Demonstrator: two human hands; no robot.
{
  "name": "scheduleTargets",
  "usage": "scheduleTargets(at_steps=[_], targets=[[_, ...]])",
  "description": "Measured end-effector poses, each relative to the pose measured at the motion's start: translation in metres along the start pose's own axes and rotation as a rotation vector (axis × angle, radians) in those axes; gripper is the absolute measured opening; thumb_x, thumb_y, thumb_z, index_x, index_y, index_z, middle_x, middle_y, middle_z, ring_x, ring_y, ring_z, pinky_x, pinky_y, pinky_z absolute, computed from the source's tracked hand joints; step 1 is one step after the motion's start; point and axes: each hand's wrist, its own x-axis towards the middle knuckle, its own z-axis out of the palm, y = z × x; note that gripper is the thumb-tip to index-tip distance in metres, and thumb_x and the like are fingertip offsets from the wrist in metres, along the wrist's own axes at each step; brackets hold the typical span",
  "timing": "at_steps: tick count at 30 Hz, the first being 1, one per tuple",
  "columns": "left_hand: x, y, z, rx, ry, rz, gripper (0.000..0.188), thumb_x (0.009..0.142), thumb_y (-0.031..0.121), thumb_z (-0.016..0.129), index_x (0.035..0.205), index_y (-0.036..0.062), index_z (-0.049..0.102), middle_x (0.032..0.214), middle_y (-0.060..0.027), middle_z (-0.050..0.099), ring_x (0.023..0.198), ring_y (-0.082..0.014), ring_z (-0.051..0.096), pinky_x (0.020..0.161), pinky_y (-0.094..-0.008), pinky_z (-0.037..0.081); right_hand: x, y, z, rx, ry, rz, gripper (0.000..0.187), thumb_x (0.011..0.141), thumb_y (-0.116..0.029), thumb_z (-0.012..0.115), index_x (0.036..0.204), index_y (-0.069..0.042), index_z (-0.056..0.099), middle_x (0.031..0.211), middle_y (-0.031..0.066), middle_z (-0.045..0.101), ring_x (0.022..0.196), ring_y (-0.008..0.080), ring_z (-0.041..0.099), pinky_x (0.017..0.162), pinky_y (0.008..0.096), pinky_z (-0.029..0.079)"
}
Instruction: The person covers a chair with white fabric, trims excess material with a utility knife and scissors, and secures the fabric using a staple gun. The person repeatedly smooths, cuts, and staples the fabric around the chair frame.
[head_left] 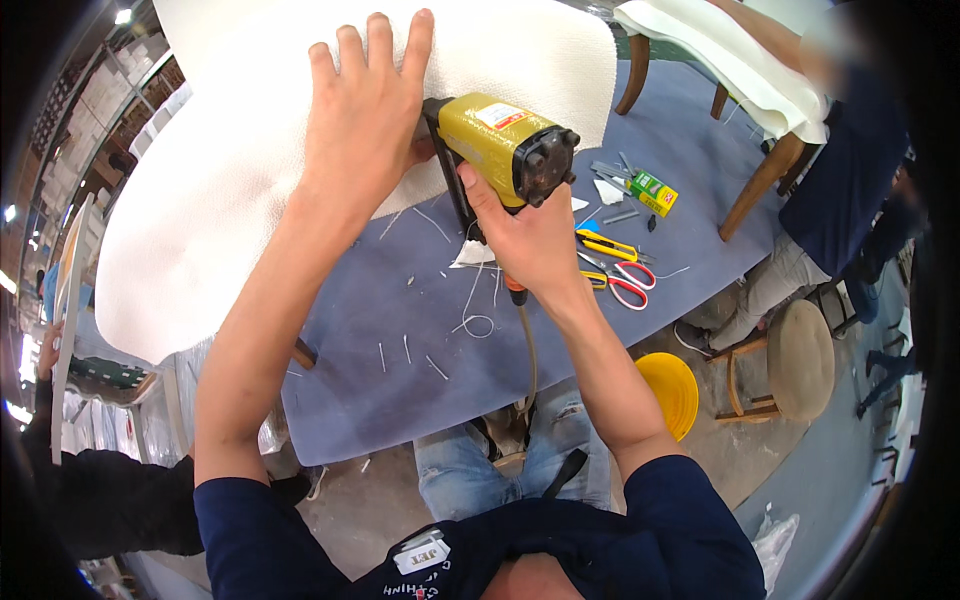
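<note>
A large piece of white textured upholstery (230, 190) lies across the far left of the table. My left hand (362, 125) presses on it, fingers spread. In my right hand (530, 240) is a yellow and black pneumatic staple gun (485, 135), gripped by its handle. Its nose end is beside the upholstery's near edge, close to my left hand; the exact contact point is hidden. From the handle, an air hose (532, 350) runs down toward my lap. Right of the gun lie a yellow utility knife (608, 244), red-handled scissors (632, 284) and a green-yellow box (652, 193) with staple strips.
Thread ends and scraps are scattered over the blue-grey table cover (350, 400). An upturned white seat with wooden legs (762, 188) stands at the far right, a person beside it. A yellow round object (668, 396) and a round stool (806, 360) are on the floor.
</note>
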Motion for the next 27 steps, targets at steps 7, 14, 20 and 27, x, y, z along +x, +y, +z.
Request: scheduleTargets(at_steps=[7,14,20,27], targets=[[0.006,0.006,-0.007,0.025,-0.052,-0.016,0.120,0.054,0.042,0.094,0.152,0.0076,0.033,0.138,-0.0206,0.050,0.124,-0.0386,0.052,0.102,-0.0529,0.042,0.008,0.011,-0.007,-0.094,0.048,-0.234,0.035,0.094,-0.022,0.071,0.116,0.003,0.064,0.086,0.0055,0.069,0.069,0.0127,0.064,0.064,0.0284,0.051],[-0.012,-0.038,-0.028,-0.221,-0.047,-0.017,0.100,0.070,0.048,0.085,0.149,0.0077,0.039,0.147,-0.0252,0.045,0.133,-0.0424,0.046,0.109,-0.0523,0.039,0.000,-0.005,-0.051,-0.173,-0.275,0.212,0.044,0.084,-0.022,0.076,0.117,0.003,0.061,0.095,0.0185,0.069,0.085,0.0313,0.067,0.079,0.0378,0.052],[-0.088,-0.152,-0.034,-0.366,-0.048,-0.327,0.065,0.091,0.051,0.064,0.138,0.0074,0.055,0.139,-0.0188,0.056,0.131,-0.0390,0.050,0.108,-0.0475,0.040,-0.087,0.063,-0.094,-0.660,-0.871,0.086,0.055,0.077,-0.021,0.076,0.127,-0.011,0.057,0.132,0.0152,0.057,0.105,0.0395,0.064,0.089,0.0457,0.054],[-0.130,-0.134,-0.015,-0.217,0.353,-0.317,0.048,0.099,0.039,0.055,0.134,0.0068,0.057,0.135,-0.0139,0.059,0.130,-0.0342,0.051,0.110,-0.0458,0.035,-0.175,0.072,-0.062,-0.781,-0.962,0.199,0.059,0.079,-0.028,0.077,0.133,-0.021,0.055,0.144,0.0076,0.047,0.097,0.0342,0.069,0.081,0.0478,0.057]])
